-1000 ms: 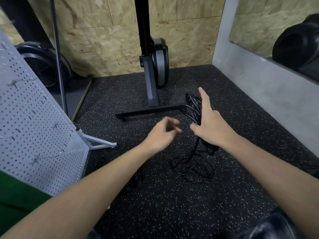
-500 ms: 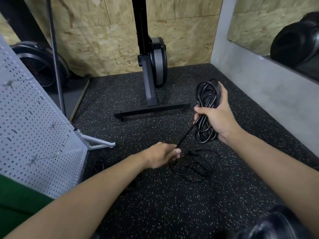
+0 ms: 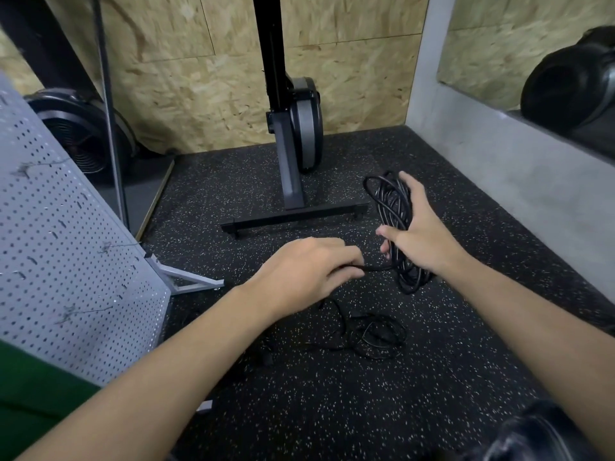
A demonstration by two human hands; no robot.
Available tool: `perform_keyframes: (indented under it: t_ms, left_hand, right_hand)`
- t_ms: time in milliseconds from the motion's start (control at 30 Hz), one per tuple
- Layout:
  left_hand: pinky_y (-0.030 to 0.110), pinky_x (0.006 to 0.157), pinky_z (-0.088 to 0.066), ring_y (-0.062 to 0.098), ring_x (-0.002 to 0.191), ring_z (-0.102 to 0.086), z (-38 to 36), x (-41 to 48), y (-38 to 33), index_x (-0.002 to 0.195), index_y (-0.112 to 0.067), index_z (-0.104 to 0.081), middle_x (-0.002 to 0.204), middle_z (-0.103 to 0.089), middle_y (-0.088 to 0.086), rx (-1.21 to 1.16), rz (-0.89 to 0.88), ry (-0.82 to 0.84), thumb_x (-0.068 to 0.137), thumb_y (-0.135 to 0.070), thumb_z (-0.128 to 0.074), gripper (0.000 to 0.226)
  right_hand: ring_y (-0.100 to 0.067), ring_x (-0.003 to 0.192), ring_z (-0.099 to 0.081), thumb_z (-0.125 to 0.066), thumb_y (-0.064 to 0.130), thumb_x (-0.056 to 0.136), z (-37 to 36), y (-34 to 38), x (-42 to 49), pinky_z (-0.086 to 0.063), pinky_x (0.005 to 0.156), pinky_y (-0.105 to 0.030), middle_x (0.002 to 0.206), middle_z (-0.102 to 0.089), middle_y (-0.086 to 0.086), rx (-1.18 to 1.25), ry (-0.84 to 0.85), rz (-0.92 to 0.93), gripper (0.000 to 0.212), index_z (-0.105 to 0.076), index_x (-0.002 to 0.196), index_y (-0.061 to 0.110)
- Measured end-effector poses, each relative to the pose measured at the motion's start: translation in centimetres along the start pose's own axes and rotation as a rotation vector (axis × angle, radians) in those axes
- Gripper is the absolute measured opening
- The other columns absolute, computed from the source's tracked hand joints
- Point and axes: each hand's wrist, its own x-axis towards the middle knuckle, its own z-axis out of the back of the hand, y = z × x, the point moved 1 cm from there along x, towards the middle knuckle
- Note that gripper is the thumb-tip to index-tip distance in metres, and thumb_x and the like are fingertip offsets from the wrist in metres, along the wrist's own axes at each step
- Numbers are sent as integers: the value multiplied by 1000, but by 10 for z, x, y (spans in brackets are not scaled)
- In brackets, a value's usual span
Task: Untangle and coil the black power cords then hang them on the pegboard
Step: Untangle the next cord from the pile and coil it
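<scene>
A coil of black power cord [image 3: 394, 207] hangs in my right hand [image 3: 421, 232], whose fingers and thumb wrap around the loops. From the coil's lower part a free strand [image 3: 379, 268] runs left into my left hand [image 3: 311, 271], which pinches it with curled fingers. More tangled black cord [image 3: 369, 334] lies loose on the speckled floor below both hands. The grey pegboard [image 3: 66, 261] leans at the left, with thin wire hooks sticking out of it.
A black exercise machine [image 3: 296, 134] on a T-shaped base stands against the chipboard wall, just behind the hands. A fan [image 3: 80, 134] and a thin pole sit at the far left. A grey concrete ledge [image 3: 519, 168] borders the right side.
My left hand rose from near the floor, drawing the strand up toward the coil. My right hand turned the coil and lowered it slightly.
</scene>
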Motion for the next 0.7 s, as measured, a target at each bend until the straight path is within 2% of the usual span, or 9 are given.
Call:
perform_keyframes:
  t_ms: [100, 167, 300, 367, 433, 533, 633, 700]
  left_hand:
    - [25, 69, -47, 3, 78, -53, 4, 0, -1, 116, -28, -76, 92, -60, -15, -34, -20, -27, 103, -43, -61, 25]
    - [26, 70, -48, 2, 76, -51, 3, 2, -2, 114, -29, -78, 88, -56, -17, -51, -34, 8, 102, -43, -64, 24]
    - [24, 71, -44, 1, 74, -50, -7, 3, -4, 112, -27, -80, 86, -56, -17, -105, -45, 57, 99, -44, -67, 25]
    - [25, 71, -45, 3, 74, -52, -11, 2, 2, 108, -24, -80, 87, -59, -14, -179, -20, 50, 97, -46, -68, 27]
    - [29, 70, -48, 7, 74, -55, -15, 0, 10, 97, -21, -78, 84, -59, -11, -233, 27, 41, 96, -50, -68, 31]
    - [31, 66, -47, 11, 71, -55, -23, -4, 25, 81, -18, -68, 79, -59, -9, -232, 114, 56, 92, -64, -59, 48]
    - [31, 70, -49, 10, 76, -58, -29, -9, 44, 84, -20, -66, 83, -61, -9, -229, 223, 159, 89, -75, -50, 57]
    - [31, 71, -48, 6, 79, -59, -36, -15, 54, 90, -21, -66, 85, -62, -11, -257, 272, 264, 98, -61, -55, 43]
  right_hand:
    - [-20, 77, -77, -68, 12, 100, -6, 5, -4, -63, 81, -41, 110, -75, -7, 173, 61, -59, 86, -17, 157, 50]
    - [-22, 75, -76, -70, 13, 99, -12, 10, -6, -64, 73, -40, 106, -75, -10, 285, 68, -102, 86, -18, 157, 50]
    - [-19, 71, -75, -73, 16, 97, -18, 12, -7, -62, 67, -33, 110, -73, -6, 280, 46, -108, 94, -12, 159, 53]
    - [-18, 67, -71, -73, 18, 98, -20, 10, -4, -60, 64, -32, 102, -74, -5, 326, 58, -136, 92, -13, 161, 49]
    - [-16, 64, -65, -71, 21, 100, -22, 7, 0, -58, 61, -32, 90, -70, -7, 398, 82, -176, 82, -21, 159, 45]
    - [-14, 61, -59, -70, 25, 100, -26, 4, 5, -57, 62, -34, 87, -66, -6, 458, 141, -228, 62, -36, 149, 40]
    - [-13, 59, -57, -72, 30, 99, -26, 0, 9, -54, 62, -33, 79, -64, -2, 511, 180, -270, 48, -45, 139, 32]
    - [-12, 58, -55, -72, 34, 98, -22, -1, 11, -52, 60, -29, 76, -63, 1, 509, 179, -276, 44, -48, 135, 31]
